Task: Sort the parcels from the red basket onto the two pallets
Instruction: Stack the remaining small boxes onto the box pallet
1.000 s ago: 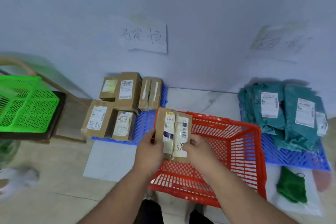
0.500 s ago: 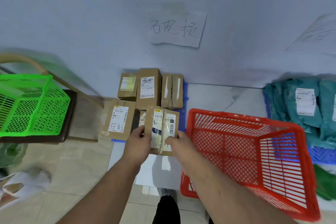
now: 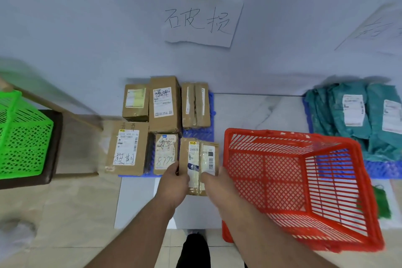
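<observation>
I held the taped cardboard parcel [image 3: 199, 160] with my left hand [image 3: 173, 183] and right hand [image 3: 217, 184], over the blue pallet's [image 3: 199, 134] front right corner. It could tip off the edge.

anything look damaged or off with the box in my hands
Yes. The cardboard parcel held by the left hand and right hand looks crumpled, with wrinkled tape running down its label.

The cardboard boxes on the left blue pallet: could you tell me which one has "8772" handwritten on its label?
The small box in the front row, just left of the parcel in the hands; the others lack those digits.
</observation>
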Demonstrator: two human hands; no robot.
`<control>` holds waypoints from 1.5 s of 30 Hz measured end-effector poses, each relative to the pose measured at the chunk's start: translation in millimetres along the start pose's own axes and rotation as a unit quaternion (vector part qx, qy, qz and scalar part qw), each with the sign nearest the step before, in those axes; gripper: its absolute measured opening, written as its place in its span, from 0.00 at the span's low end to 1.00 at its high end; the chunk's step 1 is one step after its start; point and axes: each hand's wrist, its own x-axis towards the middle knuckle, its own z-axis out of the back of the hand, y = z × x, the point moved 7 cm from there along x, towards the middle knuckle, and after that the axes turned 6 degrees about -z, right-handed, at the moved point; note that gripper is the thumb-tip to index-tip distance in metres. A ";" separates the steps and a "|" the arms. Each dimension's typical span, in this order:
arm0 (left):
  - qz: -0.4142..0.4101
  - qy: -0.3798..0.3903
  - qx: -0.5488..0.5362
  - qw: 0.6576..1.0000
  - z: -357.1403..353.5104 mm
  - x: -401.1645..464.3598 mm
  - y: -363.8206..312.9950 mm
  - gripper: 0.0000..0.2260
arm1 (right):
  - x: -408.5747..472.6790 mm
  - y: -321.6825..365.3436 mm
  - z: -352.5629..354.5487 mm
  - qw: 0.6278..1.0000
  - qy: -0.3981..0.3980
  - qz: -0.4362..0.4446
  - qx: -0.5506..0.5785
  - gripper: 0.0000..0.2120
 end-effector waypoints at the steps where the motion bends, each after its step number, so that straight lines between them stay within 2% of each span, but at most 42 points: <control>1: 0.005 0.001 -0.002 1.000 -0.2 4.2 0.9 0.17 | 5.2 -1.0 -2.1 1.000 -0.017 -0.004 -0.010 0.22; 6: 0.020 0.008 0.004 1.000 0.6 40.2 2.3 0.17 | 41.8 4.7 -20.2 0.993 -0.105 -0.022 -0.050 0.26; 9: 0.027 0.008 0.031 0.999 0.2 59.8 4.2 0.13 | 65.9 5.3 -27.5 0.992 -0.110 -0.050 -0.041 0.29; 15: 0.027 0.040 0.058 0.997 -8.2 91.9 13.8 0.14 | 109.8 -6.4 -29.1 0.986 -0.122 -0.105 -0.039 0.28; 21: 0.027 0.065 0.061 0.996 -14.0 110.1 27.0 0.18 | 134.3 -14.0 -36.6 0.988 -0.111 -0.106 -0.032 0.26; 25: 0.023 0.080 0.058 0.995 -18.2 113.6 38.6 0.15 | 148.5 -19.7 -37.6 0.991 -0.088 -0.092 -0.038 0.21; 28: 0.017 0.104 0.040 0.994 -24.6 109.1 36.4 0.27 | 147.8 -23.2 -39.3 0.992 -0.076 -0.101 -0.020 0.21; 30: 0.005 0.109 0.035 0.993 -25.1 103.7 31.5 0.28 | 144.7 -23.7 -41.0 0.993 -0.069 -0.097 -0.006 0.24; 33: -0.007 0.102 0.043 0.994 -22.9 97.5 29.6 0.24 | 133.8 -22.8 -42.9 0.994 -0.057 -0.097 -0.001 0.24; 36: -0.005 0.062 0.024 0.998 -14.4 86.8 24.3 0.13 | 111.4 -16.4 -41.2 0.996 -0.047 -0.070 0.008 0.26; 40: -0.007 0.009 -0.015 1.000 1.6 54.1 3.6 0.05 | 54.2 -2.8 -32.2 1.000 -0.012 -0.019 0.003 0.22; 45: -0.013 -0.002 -0.028 1.000 1.8 -5.3 -29.8 0.25 | -19.4 9.0 9.6 0.999 0.031 0.042 -0.012 0.21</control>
